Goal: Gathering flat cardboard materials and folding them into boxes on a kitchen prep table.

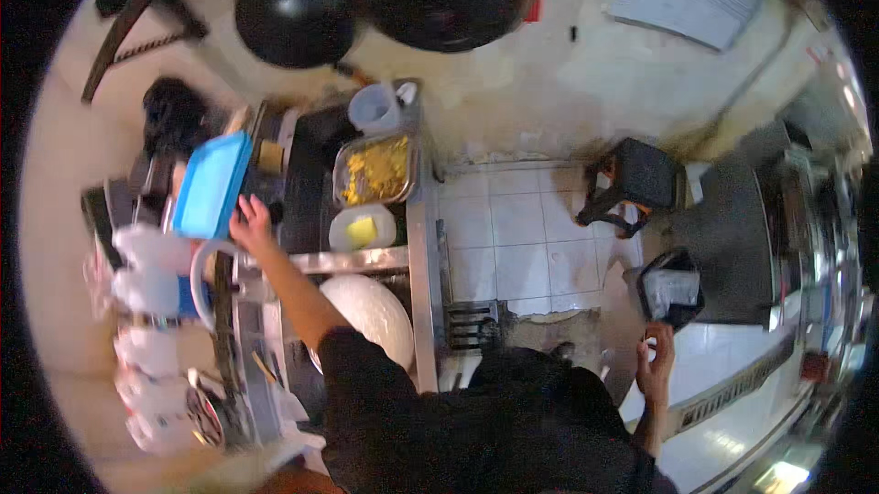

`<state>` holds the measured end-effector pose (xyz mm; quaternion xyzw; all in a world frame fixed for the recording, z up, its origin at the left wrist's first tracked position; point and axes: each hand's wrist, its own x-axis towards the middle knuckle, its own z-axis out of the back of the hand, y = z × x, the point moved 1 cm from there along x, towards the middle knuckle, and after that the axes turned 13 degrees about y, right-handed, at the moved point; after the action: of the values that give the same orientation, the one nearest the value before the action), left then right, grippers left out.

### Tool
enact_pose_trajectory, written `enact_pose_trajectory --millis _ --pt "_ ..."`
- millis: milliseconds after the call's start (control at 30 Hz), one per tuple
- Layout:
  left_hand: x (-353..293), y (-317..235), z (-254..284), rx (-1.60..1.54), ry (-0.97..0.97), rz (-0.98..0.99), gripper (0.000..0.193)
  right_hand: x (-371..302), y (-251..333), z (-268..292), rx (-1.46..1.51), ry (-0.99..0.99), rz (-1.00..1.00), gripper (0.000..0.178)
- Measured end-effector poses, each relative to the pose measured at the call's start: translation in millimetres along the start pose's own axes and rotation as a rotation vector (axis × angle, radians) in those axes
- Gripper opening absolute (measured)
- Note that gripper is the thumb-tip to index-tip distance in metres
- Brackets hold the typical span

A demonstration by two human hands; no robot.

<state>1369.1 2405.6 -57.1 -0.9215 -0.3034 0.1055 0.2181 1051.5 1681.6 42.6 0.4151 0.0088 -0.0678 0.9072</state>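
My left hand [252, 221] reaches out to the far left, its fingers spread at the lower right edge of a bright blue rectangular plastic lid or tray [215, 184]. Whether the fingertips touch that edge is hard to make out. Low on the right, my right hand [655, 364] has its fingers curled, with a small whitish spot between them that I cannot identify. Just beyond it stands a black bin [693, 300] with a clear plastic-looking packet [673, 288] in it.
Along the left counter [423, 293] stand a tub of yellow food [375, 169], a small tub with a yellow block [362, 231], a clear cup [374, 108] and a large white bowl [366, 320]. White jugs [151, 352] line the left wall. A black stool [636, 173] stands on the tiled floor.
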Motion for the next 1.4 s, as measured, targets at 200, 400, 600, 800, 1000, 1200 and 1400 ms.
enact_pose_trajectory --millis 200,400,600,800,1000,1200,1400 --pt "22.0 64.0 -94.3 0.047 -0.276 0.088 0.051 -34.0 -31.1 -16.1 0.124 -0.077 -0.039 0.044" --pt "29.3 33.9 -155.5 1.378 -0.105 -0.314 0.055 -12.0 -13.6 -19.0 0.035 -0.063 -0.044 0.044" --pt "59.7 -11.5 -128.8 2.924 -0.273 0.038 0.039 5.5 3.9 -31.4 -0.048 0.014 0.135 0.037" --pt "85.1 -26.4 -98.0 2.989 0.195 -0.084 0.018 16.0 0.3 -44.1 -0.071 0.048 0.176 0.038" --pt "104.8 -27.4 -95.8 2.692 0.008 -0.05 0.025 9.1 -27.4 -56.9 -0.006 0.048 0.091 0.043" --pt "95.5 -58.3 -102.8 2.664 0.182 -0.341 0.032 2.1 -20.3 -67.3 0.059 0.09 0.129 0.044" --pt "96.1 -73.4 -133.3 2.692 0.101 -0.541 0.029 -7.6 -23.9 -67.1 0.048 0.133 -0.037 0.045"
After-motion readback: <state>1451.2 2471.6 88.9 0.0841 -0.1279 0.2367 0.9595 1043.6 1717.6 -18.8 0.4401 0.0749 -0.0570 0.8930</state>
